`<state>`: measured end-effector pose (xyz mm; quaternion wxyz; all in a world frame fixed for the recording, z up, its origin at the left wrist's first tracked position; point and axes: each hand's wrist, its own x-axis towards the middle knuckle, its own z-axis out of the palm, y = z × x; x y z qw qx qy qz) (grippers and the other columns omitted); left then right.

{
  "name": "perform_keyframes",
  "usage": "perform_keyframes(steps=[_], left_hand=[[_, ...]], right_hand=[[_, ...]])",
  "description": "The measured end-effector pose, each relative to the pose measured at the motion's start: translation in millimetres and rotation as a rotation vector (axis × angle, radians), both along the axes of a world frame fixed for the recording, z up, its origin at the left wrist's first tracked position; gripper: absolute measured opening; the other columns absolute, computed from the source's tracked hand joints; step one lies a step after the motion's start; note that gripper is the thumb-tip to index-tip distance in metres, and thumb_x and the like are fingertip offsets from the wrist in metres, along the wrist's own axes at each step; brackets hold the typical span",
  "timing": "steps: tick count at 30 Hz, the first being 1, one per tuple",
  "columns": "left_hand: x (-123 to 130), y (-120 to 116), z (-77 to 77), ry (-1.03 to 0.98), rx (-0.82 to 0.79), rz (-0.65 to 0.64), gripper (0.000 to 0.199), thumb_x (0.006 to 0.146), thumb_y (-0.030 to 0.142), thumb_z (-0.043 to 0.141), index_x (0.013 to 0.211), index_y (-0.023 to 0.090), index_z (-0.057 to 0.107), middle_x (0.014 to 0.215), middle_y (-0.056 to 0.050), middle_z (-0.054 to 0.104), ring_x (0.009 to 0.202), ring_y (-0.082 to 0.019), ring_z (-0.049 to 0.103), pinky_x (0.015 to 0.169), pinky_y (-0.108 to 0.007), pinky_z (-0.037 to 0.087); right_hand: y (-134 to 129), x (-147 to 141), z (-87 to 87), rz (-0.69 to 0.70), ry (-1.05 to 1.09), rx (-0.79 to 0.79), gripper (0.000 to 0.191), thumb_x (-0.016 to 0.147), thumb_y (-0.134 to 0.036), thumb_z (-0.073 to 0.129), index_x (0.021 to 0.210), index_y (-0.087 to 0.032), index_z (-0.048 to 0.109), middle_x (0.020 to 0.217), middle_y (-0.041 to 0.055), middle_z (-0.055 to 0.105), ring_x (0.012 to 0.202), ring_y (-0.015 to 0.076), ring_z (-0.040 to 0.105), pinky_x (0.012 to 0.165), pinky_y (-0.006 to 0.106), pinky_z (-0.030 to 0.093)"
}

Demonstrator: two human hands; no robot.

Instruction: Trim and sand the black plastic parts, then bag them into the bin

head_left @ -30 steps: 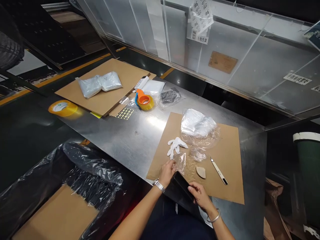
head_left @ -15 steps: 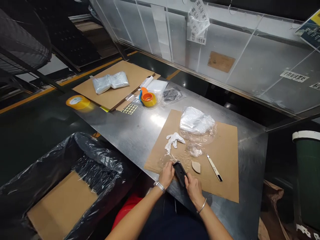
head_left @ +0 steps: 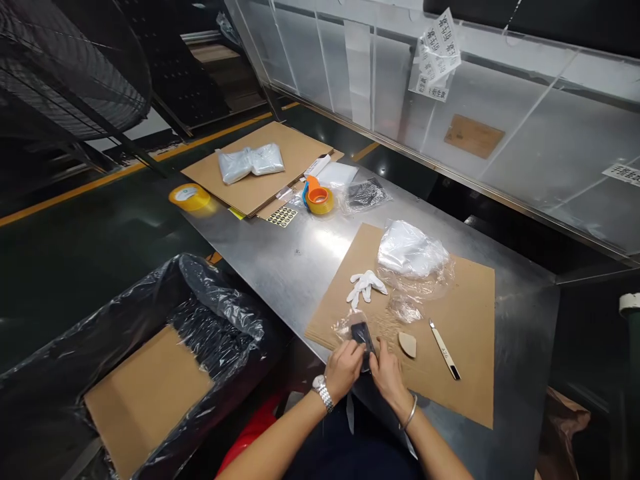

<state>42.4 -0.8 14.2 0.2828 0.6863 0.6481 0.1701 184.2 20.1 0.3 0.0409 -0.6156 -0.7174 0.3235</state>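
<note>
A black rectangular object (head_left: 361, 333), with clear film at its far end, lies at the near edge of a cardboard sheet (head_left: 470, 320). My left hand (head_left: 345, 365) has its fingers closed on its left side, and my right hand (head_left: 389, 375) grips its right side. Just beyond it are crumpled clear plastic (head_left: 343, 327) and a white glove (head_left: 367, 287). A beige wedge-shaped piece (head_left: 407, 345) sits right of my hands, and further right lies a craft knife (head_left: 444, 348) with a pale handle. White plastic bags (head_left: 413, 250) rest on the sheet's far part.
The metal table (head_left: 260, 247) also holds an orange tape dispenser (head_left: 319, 197), a yellow tape roll (head_left: 190, 197), a sticker sheet (head_left: 283, 215) and stacked cardboard (head_left: 290, 140) with wrapped packs (head_left: 251, 162). A box lined with black plastic (head_left: 215, 283) stands at the left.
The view has shifted left, so the table appears further right. My left hand has moved over the near part of the black object, which now shows a flatter face.
</note>
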Motion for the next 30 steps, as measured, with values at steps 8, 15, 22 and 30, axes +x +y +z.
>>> perform_keyframes(steps=[8, 15, 22, 30], left_hand=[[-51.0, 23.4, 57.4, -0.271, -0.114, 0.131, 0.022, 0.083, 0.019, 0.041, 0.079, 0.021, 0.063, 0.072, -0.009, 0.058, 0.076, -0.025, 0.054, 0.072, -0.036, 0.037], [-135.4, 21.4, 82.3, -0.771, -0.242, 0.501, 0.024, 0.075, 0.042, 0.056, 0.082, 0.021, 0.065, 0.061, -0.001, 0.058, 0.061, -0.017, 0.053, 0.064, -0.028, 0.04], [-209.1, -21.8, 48.2, -1.365, -0.369, 0.943, 0.072, 0.077, 0.07, 0.027, 0.087, 0.008, 0.061, 0.066, -0.01, 0.061, 0.058, -0.019, 0.058, 0.06, -0.034, 0.046], [-293.6, -98.7, 0.3, -1.704, -0.069, 1.276, 0.062, 0.078, 0.067, 0.037, 0.086, 0.012, 0.063, 0.083, -0.01, 0.065, 0.069, -0.017, 0.062, 0.073, -0.034, 0.048]], right_hand=[[32.0, -45.6, 56.4, 0.136, -0.063, 0.023, 0.027, 0.088, -0.031, 0.043, 0.072, -0.019, 0.061, 0.063, 0.0096, 0.064, 0.062, 0.0198, 0.061, 0.055, 0.025, 0.032], [53.2, -106.8, 120.6, 0.421, 0.191, 0.033, 0.022, 0.088, -0.017, 0.036, 0.09, -0.02, 0.058, 0.072, 0.0036, 0.063, 0.066, 0.0148, 0.059, 0.06, 0.022, 0.038], [31.7, -219.1, 121.0, 0.742, 0.736, -0.108, 0.025, 0.086, -0.01, 0.035, 0.097, -0.021, 0.054, 0.084, 0.0037, 0.059, 0.078, 0.0136, 0.057, 0.069, 0.023, 0.044], [-11.0, -323.0, 63.7, 1.154, 0.591, -0.074, 0.035, 0.079, -0.005, 0.035, 0.103, -0.02, 0.056, 0.081, 0.0074, 0.062, 0.074, 0.0189, 0.059, 0.065, 0.03, 0.049]])
